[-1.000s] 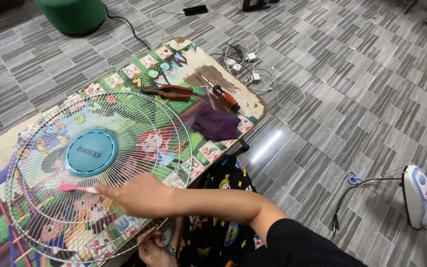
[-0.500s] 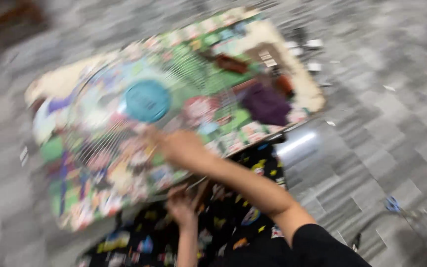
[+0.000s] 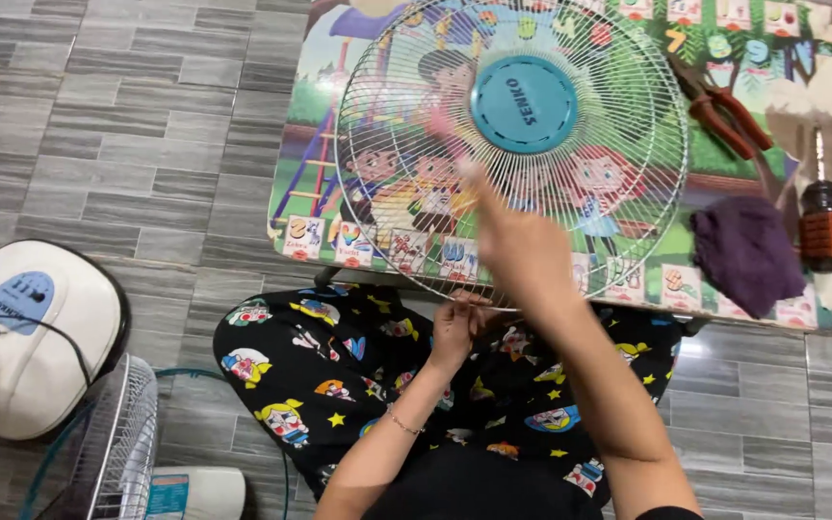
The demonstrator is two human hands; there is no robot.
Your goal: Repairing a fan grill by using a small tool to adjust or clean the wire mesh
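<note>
Fingers of the left hand [image 3: 456, 327] pinched the fan grille [image 3: 510, 144] rim; right hand [image 3: 517, 252] (blurred) gripped a pink brush [image 3: 445, 130].

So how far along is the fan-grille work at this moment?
Done: the wire fan grille is off the fan and lies flat on the cartoon-print low table. In hand: the left hand grips its near rim while the right hand works a blurred pinkish tool across the wires. Left: the fan's white base and a second grille sit apart on the floor.

grille [image 3: 570, 221]: on the table [image 3: 320, 125]
pliers [image 3: 724, 111], cloth [image 3: 745, 252], screwdriver [image 3: 821, 217]: right of grille
fan base [image 3: 31, 332]: floor, left
</note>
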